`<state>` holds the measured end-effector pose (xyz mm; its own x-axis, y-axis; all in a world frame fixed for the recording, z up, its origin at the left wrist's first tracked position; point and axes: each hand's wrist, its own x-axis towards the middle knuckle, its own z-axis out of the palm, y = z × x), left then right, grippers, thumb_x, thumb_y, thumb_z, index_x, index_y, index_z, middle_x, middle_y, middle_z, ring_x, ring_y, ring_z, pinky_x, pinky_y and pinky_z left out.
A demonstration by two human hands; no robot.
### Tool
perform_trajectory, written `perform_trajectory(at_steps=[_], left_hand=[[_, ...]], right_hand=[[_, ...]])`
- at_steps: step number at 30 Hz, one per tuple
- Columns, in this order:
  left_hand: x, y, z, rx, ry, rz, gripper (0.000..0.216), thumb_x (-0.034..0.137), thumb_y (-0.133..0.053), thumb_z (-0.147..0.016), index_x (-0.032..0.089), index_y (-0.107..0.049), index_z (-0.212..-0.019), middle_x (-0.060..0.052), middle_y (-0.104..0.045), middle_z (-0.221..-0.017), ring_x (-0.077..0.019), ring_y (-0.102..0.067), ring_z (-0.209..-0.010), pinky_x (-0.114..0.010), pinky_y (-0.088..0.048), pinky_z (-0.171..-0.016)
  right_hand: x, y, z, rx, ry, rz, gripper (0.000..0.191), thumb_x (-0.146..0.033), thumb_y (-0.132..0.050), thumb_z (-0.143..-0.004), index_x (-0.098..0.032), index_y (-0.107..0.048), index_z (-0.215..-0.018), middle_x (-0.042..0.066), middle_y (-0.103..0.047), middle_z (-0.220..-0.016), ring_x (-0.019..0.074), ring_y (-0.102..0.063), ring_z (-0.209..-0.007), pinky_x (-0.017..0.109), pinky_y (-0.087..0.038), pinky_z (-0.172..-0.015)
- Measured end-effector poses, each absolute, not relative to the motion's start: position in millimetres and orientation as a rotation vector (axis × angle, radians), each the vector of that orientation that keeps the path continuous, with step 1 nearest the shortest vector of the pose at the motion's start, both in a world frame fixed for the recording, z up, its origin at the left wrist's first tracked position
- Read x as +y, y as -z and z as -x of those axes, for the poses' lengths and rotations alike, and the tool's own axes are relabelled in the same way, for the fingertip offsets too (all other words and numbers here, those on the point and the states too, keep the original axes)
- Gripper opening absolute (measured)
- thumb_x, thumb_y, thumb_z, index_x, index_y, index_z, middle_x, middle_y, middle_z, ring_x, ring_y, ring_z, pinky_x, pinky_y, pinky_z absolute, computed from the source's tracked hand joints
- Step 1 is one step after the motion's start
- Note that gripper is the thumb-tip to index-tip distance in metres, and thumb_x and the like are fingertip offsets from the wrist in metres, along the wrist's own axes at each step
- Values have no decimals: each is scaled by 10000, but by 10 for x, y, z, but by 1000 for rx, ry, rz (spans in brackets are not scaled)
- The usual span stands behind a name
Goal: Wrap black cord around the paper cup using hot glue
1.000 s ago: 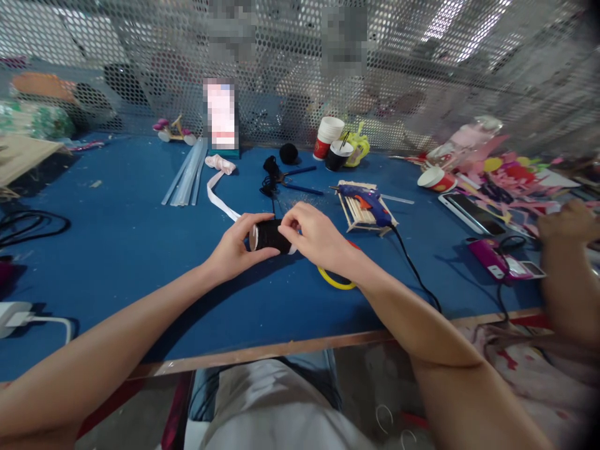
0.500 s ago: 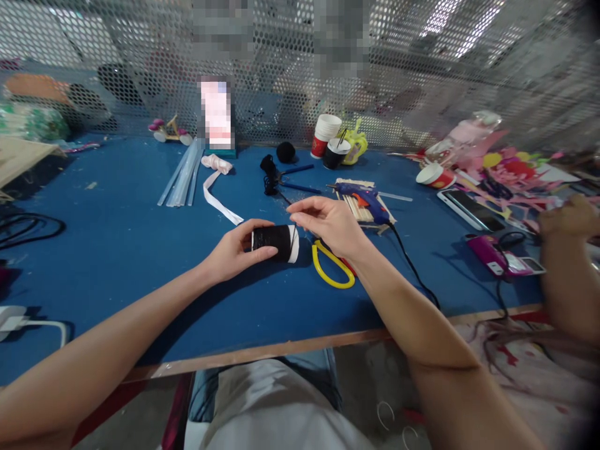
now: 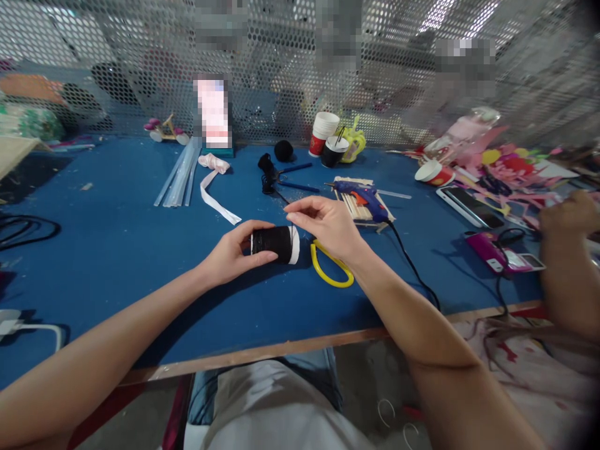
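Note:
A paper cup wrapped in black yarn [image 3: 276, 242] lies on its side on the blue table [image 3: 117, 237], white rim to the right. My left hand [image 3: 232, 253] is closed around its left end. My right hand [image 3: 325, 226] hovers just above and right of the cup, thumb and forefinger pinched; a thin black strand seems to run from them, though I cannot make it out for sure. Yellow-handled scissors [image 3: 330, 272] lie right under my right wrist.
A blue glue gun [image 3: 365, 197] rests on a stick frame, its black cord trailing to the table's front edge. White ribbon [image 3: 213, 194], clear glue sticks [image 3: 180, 175], black yarn [image 3: 268, 169] and paper cups [image 3: 328, 140] lie behind. Another person's hand [image 3: 569, 219] works at the right among pink scraps.
My right hand has lifted off the cup and drawn up and to the right, baring the white rim and the scissors. The left hand keeps its hold.

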<state>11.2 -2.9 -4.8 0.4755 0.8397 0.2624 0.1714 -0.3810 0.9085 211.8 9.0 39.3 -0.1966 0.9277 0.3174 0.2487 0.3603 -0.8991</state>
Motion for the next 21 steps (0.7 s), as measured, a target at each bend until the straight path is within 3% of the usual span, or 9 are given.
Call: perform_trajectory(at_steps=[21], left_hand=[[5, 44, -59, 747, -995, -2130, 521, 279, -696, -700, 217, -492, -1176, -104, -547, -1091, -219, -546, -997, -381, -460, -874]], right_hand=[[98, -289, -2121, -1687, -913, 1123, 127, -271, -615, -732, -200, -657, -828, 19, -669, -806, 137, -598, -747, 306, -471, -727]])
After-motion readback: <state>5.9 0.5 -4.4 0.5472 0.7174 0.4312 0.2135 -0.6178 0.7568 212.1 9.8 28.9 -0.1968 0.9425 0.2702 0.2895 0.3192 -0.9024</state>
